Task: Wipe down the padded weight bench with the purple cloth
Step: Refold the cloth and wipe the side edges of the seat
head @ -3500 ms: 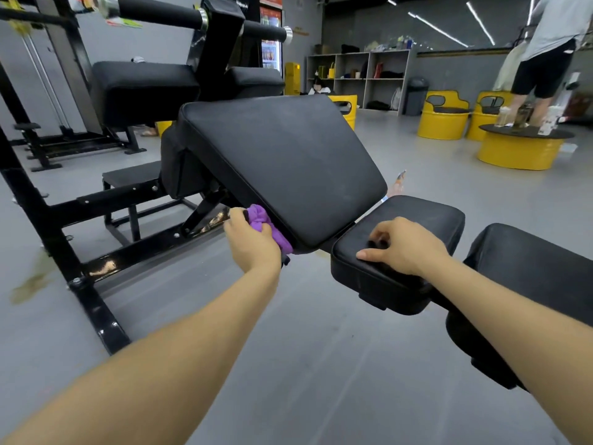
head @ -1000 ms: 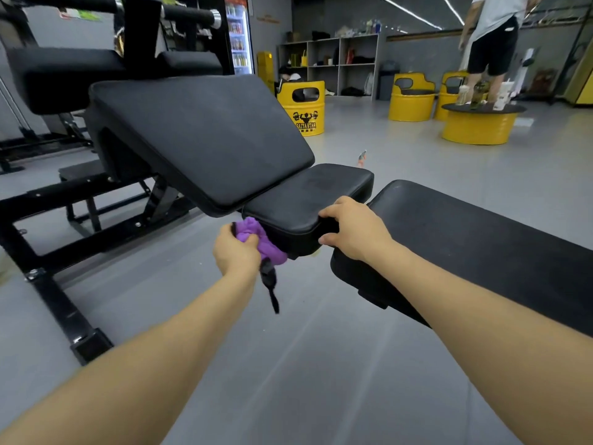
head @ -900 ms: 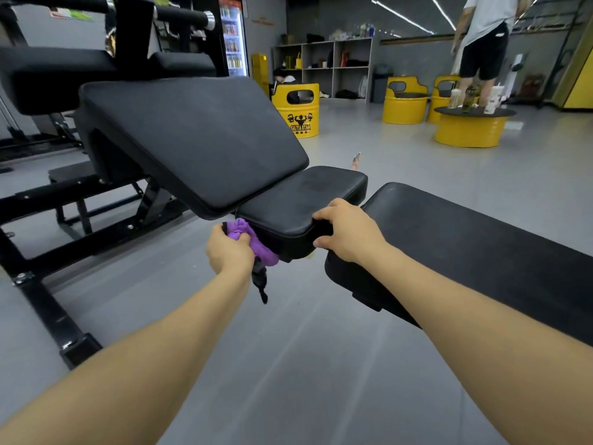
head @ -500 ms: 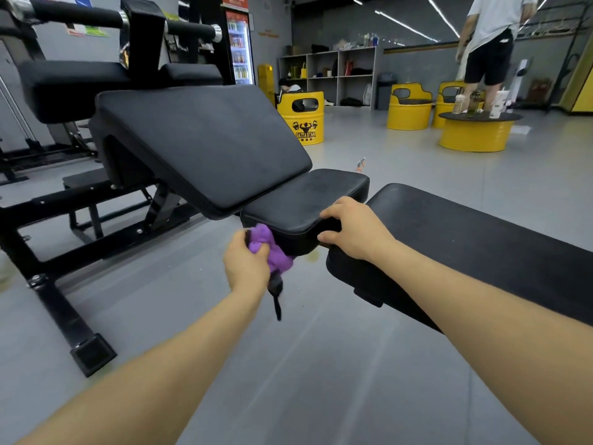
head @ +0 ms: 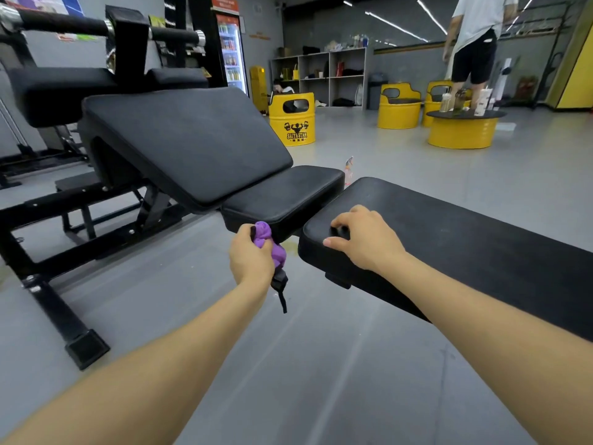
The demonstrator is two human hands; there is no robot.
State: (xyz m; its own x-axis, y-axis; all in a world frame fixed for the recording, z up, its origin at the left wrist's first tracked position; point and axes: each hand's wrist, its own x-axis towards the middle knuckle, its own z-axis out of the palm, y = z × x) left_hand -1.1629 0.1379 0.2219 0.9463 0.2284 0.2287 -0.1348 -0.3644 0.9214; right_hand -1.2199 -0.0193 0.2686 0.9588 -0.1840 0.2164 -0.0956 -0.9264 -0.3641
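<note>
Padded weight bench [head: 192, 146] at centre-left of the head view: black, three pads in a row, large backrest tilted up to the left, small middle seat pad [head: 285, 194] level, long flat pad [head: 465, 239] running off to the right. Purple cloth [head: 271, 242] bunched in the left hand [head: 250, 258], pressed against the near front edge of the middle seat pad, at its lower corner. Left fingers curled tight round the cloth; a short black strap [head: 280, 292] dangling below the fist (held together with the cloth or merely hanging from the bench, cannot tell). Right hand [head: 365, 239] resting on the near left corner of the long flat pad, fingers bent with tips on the top face, thumb along the rounded front edge, nothing held. Black steel frame [head: 48, 284] under the backrest, foot on the grey floor [head: 321, 364]. Behind: roller bar [head: 64, 25] on a second machine, drinks fridge [head: 232, 56], open shelving [head: 321, 75], yellow drum seats [head: 292, 123], low round yellow table [head: 462, 131] with bottles on top, a person in dark shorts [head: 475, 53] standing beyond it. Small yellowish stain on the floor just below the gap between seat pad and flat pad.
</note>
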